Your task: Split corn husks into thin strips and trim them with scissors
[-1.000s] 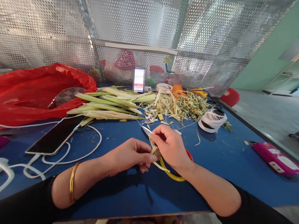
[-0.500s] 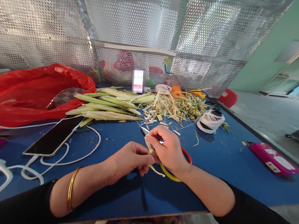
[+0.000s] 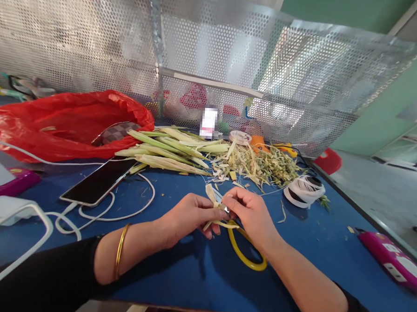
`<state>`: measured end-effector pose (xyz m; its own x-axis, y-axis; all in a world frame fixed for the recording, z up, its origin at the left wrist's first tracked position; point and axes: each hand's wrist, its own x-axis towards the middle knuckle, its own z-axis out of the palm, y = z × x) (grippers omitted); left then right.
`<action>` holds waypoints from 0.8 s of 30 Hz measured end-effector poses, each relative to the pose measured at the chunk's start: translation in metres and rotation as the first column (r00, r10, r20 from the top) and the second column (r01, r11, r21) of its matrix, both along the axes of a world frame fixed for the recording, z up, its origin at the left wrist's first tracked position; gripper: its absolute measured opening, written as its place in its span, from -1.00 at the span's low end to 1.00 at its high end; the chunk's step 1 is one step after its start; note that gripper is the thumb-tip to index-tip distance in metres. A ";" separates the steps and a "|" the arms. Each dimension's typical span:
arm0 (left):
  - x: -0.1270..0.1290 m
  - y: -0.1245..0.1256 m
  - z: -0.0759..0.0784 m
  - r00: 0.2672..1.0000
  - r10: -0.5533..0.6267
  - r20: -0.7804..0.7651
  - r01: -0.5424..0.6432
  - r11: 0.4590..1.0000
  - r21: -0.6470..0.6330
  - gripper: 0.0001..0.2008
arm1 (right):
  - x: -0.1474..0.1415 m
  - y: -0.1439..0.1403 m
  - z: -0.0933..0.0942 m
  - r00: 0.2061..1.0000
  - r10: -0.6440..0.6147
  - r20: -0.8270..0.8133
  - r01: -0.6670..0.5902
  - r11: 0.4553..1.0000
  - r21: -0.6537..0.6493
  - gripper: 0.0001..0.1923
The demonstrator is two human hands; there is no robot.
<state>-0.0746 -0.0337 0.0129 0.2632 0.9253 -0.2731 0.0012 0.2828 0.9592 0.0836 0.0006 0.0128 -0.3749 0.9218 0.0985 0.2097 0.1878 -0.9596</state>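
A pale strip of corn husk (image 3: 210,193) is pinched between the thumb and fingers of my left hand (image 3: 191,218). It looks knotted or folded, and a thin end trails to the right below the fingers. My right hand (image 3: 249,214) is closed close beside it, around scissors (image 3: 247,259) with a yellow handle loop below the palm. Part of a blade shows behind the husk, and shiny metal shows at the right fingertips. Whether those fingertips also pinch the husk I cannot tell. Several green-white corn husks (image 3: 170,149) lie in a pile beyond my hands.
Dried plant scraps (image 3: 257,163) lie right of the husks, near a white spool (image 3: 303,191). A phone (image 3: 97,183) with a white cable and a red plastic bag (image 3: 56,134) are on the left. Purple packages (image 3: 393,259) lie at both sides. Perforated mesh (image 3: 214,49) stands behind the table.
The view has turned slightly left, so things sit further right. My right fingers have shifted off the husk's upper end. The scissors have turned; their red loop no longer shows.
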 end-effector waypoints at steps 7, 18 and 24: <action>-0.007 0.001 0.010 0.987 0.056 0.151 -0.035 0.989 -0.142 -0.78 | 0.001 0.006 -0.002 0.995 -0.076 -0.058 0.079 0.996 0.041 -0.78; -0.011 0.004 0.009 0.961 0.222 0.166 -0.206 0.972 -0.109 -0.72 | 0.007 -0.004 0.013 0.992 -0.038 0.123 -0.009 0.931 0.364 -0.81; -0.003 -0.001 0.004 0.979 0.174 0.108 -0.168 0.984 -0.062 -0.67 | 0.000 -0.011 0.005 0.982 -0.095 0.164 0.024 0.920 0.391 -0.87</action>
